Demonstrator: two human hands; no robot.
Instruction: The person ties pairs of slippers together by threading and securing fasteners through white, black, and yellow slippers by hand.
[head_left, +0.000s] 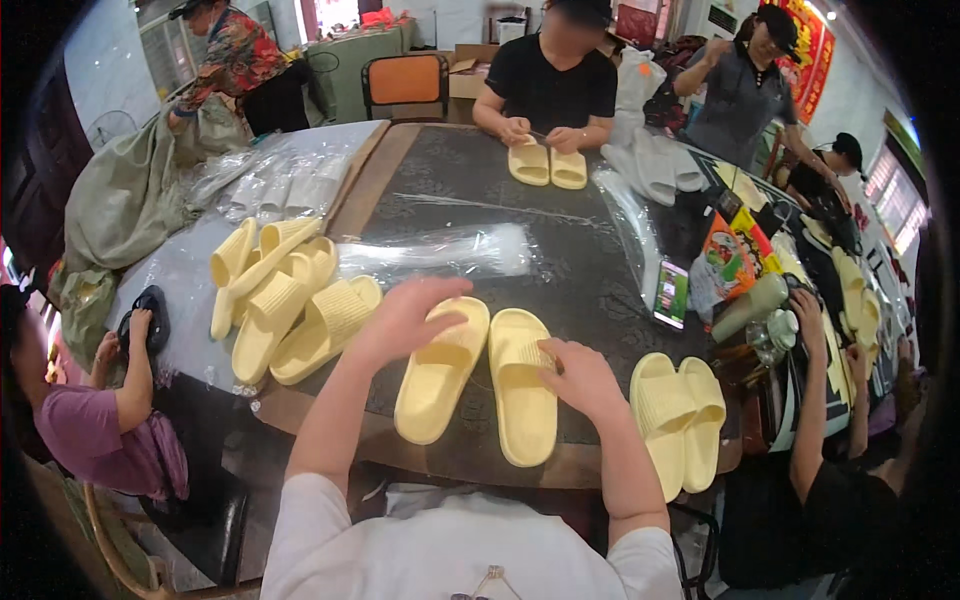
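Two pale yellow slippers lie side by side on the dark table in front of me, toes away from me: a left one (428, 400) tilted outward and a right one (527, 430). My left hand (412, 318) reaches over the toe end of the left slipper, its fingers stretched and spread. At the outer edge of the right slipper's ribbed strap, my right hand (582, 375) rests with thumb and fingers apart, touching it. A pile of yellow slippers (270, 315) is to the left. Another yellow pair (678, 420) stands close together at the right edge.
Clear plastic bags (440, 252) lie beyond my left hand. A phone (670, 293), a snack packet (725, 265) and bottles (752, 305) are at the right. Across the table a person (555, 85) handles a yellow pair (548, 165). Other people work at both sides.
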